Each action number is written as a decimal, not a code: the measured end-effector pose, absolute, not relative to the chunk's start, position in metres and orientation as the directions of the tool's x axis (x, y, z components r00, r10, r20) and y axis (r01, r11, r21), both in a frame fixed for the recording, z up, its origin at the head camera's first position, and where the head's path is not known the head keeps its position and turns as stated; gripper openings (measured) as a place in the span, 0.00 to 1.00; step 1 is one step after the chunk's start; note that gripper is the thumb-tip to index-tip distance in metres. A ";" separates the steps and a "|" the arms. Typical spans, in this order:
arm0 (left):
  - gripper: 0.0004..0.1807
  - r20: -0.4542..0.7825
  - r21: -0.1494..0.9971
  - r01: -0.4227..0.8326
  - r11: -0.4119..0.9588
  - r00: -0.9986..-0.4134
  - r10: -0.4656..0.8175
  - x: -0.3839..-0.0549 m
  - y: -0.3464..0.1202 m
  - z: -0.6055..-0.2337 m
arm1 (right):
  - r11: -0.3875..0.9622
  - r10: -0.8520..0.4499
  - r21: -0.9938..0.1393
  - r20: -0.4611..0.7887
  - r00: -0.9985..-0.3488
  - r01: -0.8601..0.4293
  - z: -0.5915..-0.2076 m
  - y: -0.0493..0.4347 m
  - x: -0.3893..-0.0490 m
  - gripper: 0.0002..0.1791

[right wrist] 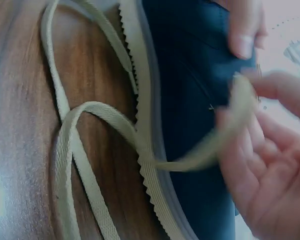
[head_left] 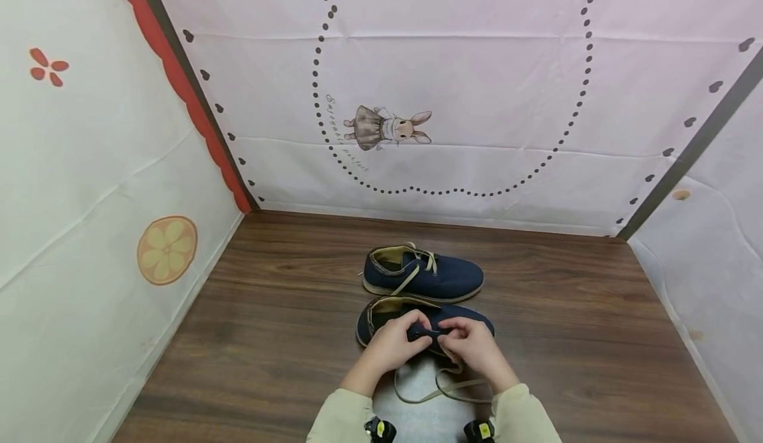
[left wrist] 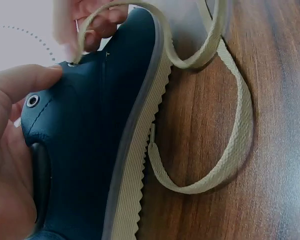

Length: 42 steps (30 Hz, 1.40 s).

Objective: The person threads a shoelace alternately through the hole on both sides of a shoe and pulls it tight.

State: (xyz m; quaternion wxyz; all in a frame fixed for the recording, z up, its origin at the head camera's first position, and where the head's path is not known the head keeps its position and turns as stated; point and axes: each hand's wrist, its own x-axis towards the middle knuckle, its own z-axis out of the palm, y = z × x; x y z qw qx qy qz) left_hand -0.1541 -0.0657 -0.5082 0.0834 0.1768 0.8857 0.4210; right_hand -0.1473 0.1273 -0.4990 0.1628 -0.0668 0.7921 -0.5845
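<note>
Nearest to me on the floor lies a navy shoe (head_left: 473, 314) with a cream ridged sole (left wrist: 135, 150). My left hand (head_left: 390, 345) grips the shoe's eyelet flap, its thumb beside a metal eyelet (left wrist: 33, 101). At the flap's other end my right hand (head_left: 473, 347) pinches a flat beige shoelace (right wrist: 112, 114) close to an eyelet. From those fingers the lace drops over the shoe's side and lies in loose loops on the floor, its tip (left wrist: 152, 131) by the sole. Part of the shoe's opening is hidden behind my left hand in the head view.
Just beyond stands a second navy shoe (head_left: 456, 276) with its lace threaded and toe pointing right. Brown wood-grain floor (head_left: 286, 337) surrounds both. A printed white wall covering (head_left: 453, 98) rises behind, and similar sheets (head_left: 107, 185) close in the sides.
</note>
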 end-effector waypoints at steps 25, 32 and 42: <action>0.04 -0.043 0.871 0.180 0.457 -0.899 0.436 -0.154 -0.071 -0.510 | 0.570 -0.178 -0.818 -0.210 -0.961 0.073 -0.471 0.122 -0.162 0.16; 0.05 -0.045 0.880 0.172 0.443 -0.897 0.439 -0.153 -0.072 -0.512 | 0.594 -0.433 -0.804 -0.353 -0.829 0.032 -0.481 0.127 -0.165 0.23; 0.05 -0.033 0.851 0.218 0.477 -0.885 0.464 -0.155 -0.070 -0.508 | 0.288 -0.315 -0.957 -0.117 -0.942 0.022 -0.465 0.119 -0.190 0.19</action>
